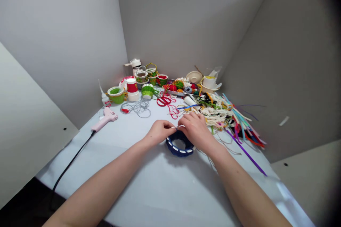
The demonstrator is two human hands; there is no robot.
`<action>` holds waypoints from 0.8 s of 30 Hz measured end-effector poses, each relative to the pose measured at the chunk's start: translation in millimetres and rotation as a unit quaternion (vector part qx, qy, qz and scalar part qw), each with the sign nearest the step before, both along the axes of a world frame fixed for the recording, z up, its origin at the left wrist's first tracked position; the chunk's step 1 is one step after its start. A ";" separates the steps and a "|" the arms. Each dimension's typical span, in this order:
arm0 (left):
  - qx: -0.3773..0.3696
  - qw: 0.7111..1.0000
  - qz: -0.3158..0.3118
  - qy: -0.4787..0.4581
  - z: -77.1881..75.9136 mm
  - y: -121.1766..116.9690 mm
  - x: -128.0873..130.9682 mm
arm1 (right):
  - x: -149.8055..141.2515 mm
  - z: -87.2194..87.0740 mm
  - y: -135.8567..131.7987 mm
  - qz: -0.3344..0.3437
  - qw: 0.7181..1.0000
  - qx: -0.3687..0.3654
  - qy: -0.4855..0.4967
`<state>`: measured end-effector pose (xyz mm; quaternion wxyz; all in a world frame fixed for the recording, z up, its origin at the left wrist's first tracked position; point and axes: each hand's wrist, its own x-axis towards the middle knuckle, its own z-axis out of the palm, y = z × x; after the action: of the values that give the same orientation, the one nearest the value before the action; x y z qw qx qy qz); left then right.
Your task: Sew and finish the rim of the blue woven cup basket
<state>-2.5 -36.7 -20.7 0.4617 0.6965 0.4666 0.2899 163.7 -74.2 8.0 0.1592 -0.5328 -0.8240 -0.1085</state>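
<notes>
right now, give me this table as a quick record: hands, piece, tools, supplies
left hand: fingertips at the far rim of the dark blue ring-shaped piece
right hand: fingers at the same rim, beside the left's; exact grip too small to tell
piece: open in the middle, white dashes along its near rim
heat tool: pale pink glue gun with black cable, lying on the left
cutting tool: red-handled scissors, beyond the hands
supplies: long purple strip, on the right
</notes>
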 end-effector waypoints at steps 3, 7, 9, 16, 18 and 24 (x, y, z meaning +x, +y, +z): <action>-0.006 1.000 0.000 0.002 -1.0 0.8 0.4 | 0.7 0.4 -0.2 0.026 1.000 -0.005 0.003; -0.007 1.000 -0.002 -0.002 -2.0 1.6 1.0 | 1.0 -0.2 -0.3 0.050 0.999 -0.002 -0.006; -0.011 1.000 -0.001 -0.001 -1.6 1.3 1.3 | 0.6 -0.5 0.1 0.049 0.999 0.002 -0.015; -0.031 0.999 -0.004 -0.005 -0.5 0.9 1.7 | -4.2 2.9 -0.2 0.039 0.998 -0.022 -0.054; -0.034 0.999 -0.007 -0.006 -2.0 1.5 1.8 | -4.7 3.5 0.0 0.036 0.997 -0.036 -0.064; -0.003 1.000 -0.006 -0.004 -4.2 2.1 0.3 | -1.1 1.5 1.4 0.029 0.998 -0.042 -0.027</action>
<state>-2.1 -34.5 -24.9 0.4672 0.6966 0.4618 0.2885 162.6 -72.9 9.5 0.1170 -0.5115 -0.8472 -0.0833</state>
